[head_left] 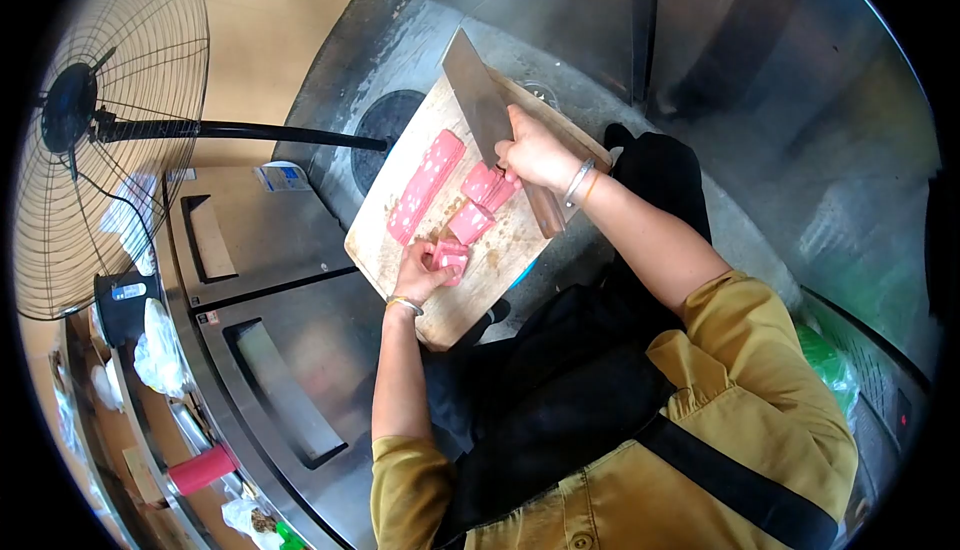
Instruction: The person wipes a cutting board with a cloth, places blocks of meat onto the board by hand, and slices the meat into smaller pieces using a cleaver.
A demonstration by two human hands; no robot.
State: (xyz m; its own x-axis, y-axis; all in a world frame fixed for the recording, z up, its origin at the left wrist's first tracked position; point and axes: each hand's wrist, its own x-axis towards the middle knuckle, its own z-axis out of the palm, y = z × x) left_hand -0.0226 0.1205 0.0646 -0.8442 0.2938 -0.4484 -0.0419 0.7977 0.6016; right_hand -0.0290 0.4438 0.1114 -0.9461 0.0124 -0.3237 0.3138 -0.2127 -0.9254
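Note:
My right hand (540, 158) is closed around a cleaver (477, 97), its broad blade pointing up and to the left over the cutting board (535, 240). The wooden handle sticks out below the hand. Pinched in my left hand (423, 272) is a small piece of pink, white-flecked meat (452, 260), low on the board. Two larger chunks of the same meat (471, 221) lie between my hands, the upper one partly beside the right fingers. A long pink meat strip (427, 187) rests along the board's left side.
A large black standing fan (75, 110) is at the left. Steel cabinet doors (290, 380) with recessed handles stand below it. A shelf with bags and a red cylinder (203, 469) is at lower left. Steel panels (790, 100) rise at the right.

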